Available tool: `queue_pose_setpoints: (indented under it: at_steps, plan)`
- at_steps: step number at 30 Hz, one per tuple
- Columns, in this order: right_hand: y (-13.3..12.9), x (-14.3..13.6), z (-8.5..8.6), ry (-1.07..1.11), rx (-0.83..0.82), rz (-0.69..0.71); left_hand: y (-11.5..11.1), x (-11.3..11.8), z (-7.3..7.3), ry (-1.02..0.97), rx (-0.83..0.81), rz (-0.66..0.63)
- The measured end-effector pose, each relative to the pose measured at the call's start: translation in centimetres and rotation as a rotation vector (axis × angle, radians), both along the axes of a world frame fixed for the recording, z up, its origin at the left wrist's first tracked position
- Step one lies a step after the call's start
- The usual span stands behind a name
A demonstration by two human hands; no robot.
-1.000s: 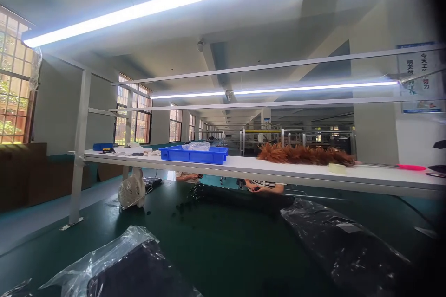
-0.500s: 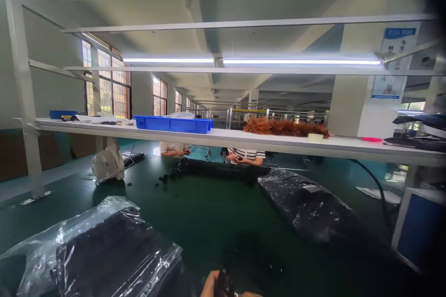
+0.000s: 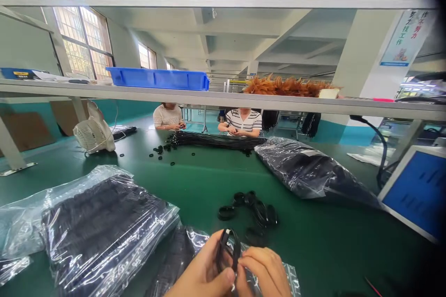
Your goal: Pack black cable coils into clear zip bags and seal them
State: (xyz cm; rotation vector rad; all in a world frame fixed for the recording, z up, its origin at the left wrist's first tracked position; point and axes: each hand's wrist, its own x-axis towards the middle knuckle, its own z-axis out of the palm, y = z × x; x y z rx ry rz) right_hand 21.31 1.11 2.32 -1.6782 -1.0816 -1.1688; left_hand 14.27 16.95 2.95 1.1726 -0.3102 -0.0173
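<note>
At the bottom centre, my left hand (image 3: 202, 264) is closed on a coiled black cable (image 3: 235, 251), which stands upright as a loop with a small pale spot at its top. My right hand (image 3: 267, 271) pinches the near right side of the same coil between thumb and fingers. Just beyond the hands, several black coils (image 3: 259, 212) lie in a loose group on the green table (image 3: 195, 190). Under and beside my left hand is a clear plastic bag (image 3: 174, 260) with dark contents.
A large bag of black items (image 3: 108, 227) lies at left, another bag (image 3: 299, 169) at back right. A white fan (image 3: 92, 134), a long black cable bundle (image 3: 216, 140) and two seated people are farther back. A shelf (image 3: 223, 98) crosses above with a blue tray (image 3: 158, 79).
The view has tilted down, so both hands and the coil now show more fully. The shelf sits higher in view, and the coils on the table are brighter and clearer.
</note>
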Motion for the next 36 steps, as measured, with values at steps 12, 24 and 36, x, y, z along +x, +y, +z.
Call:
queue_pose_setpoints:
  at_steps: [12,24,36]
  plan:
    - [0.5,-1.5,-0.6,-0.052,0.107,0.019,0.7,-2.3,2.5,0.121,0.199,-0.086]
    - [-0.2,-2.8,0.9,0.139,0.069,0.204,-0.1,-2.1,1.2,0.152,0.019,-0.218]
    - [-0.5,-3.2,0.8,0.156,-0.008,0.042,-0.7,-2.9,2.7,0.23,-0.097,-0.189]
